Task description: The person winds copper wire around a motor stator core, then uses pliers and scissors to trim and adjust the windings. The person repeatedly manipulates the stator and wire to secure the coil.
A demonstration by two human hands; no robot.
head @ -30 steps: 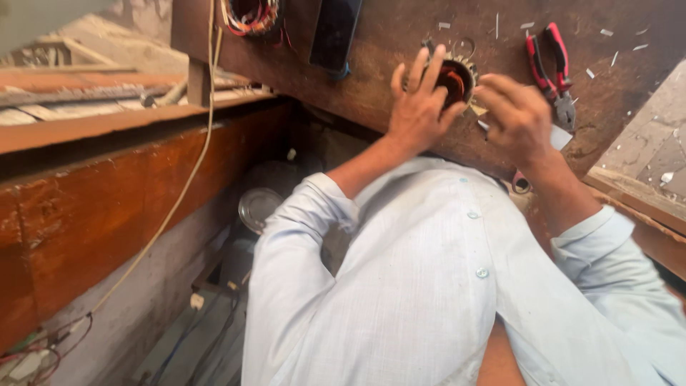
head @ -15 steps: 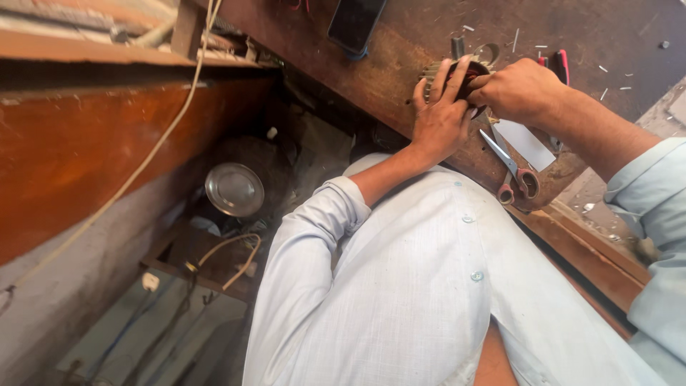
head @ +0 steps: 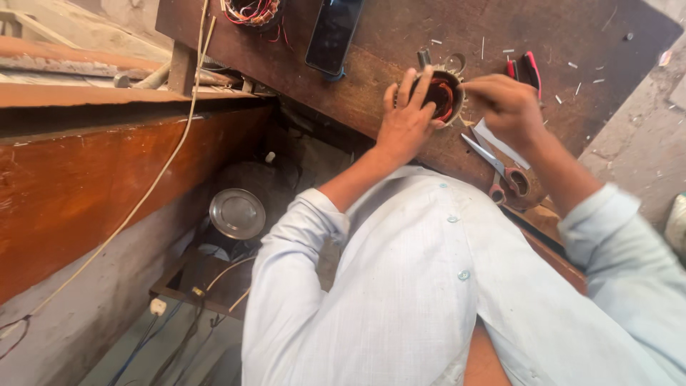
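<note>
A round motor stator [head: 444,96] with copper windings and a toothed rim sits on the dark wooden workbench [head: 400,43]. My left hand [head: 404,121] wraps around its left side, fingers spread over the rim. At the stator's right edge my right hand [head: 504,106] has its fingers pinched together; what they hold is too small to tell. Both arms wear pale blue sleeves.
Scissors [head: 500,168] and a white paper strip [head: 500,143] lie just below my right hand. Red-handled pliers [head: 527,68] lie beyond it. A black phone [head: 334,32] and a second wound stator [head: 250,11] sit at the far edge. A round metal lid [head: 236,213] lies under the bench.
The view has swung, so the bench sits higher and more to the right. Both hands stay at the stator; my right hand has shifted to its right rim.
</note>
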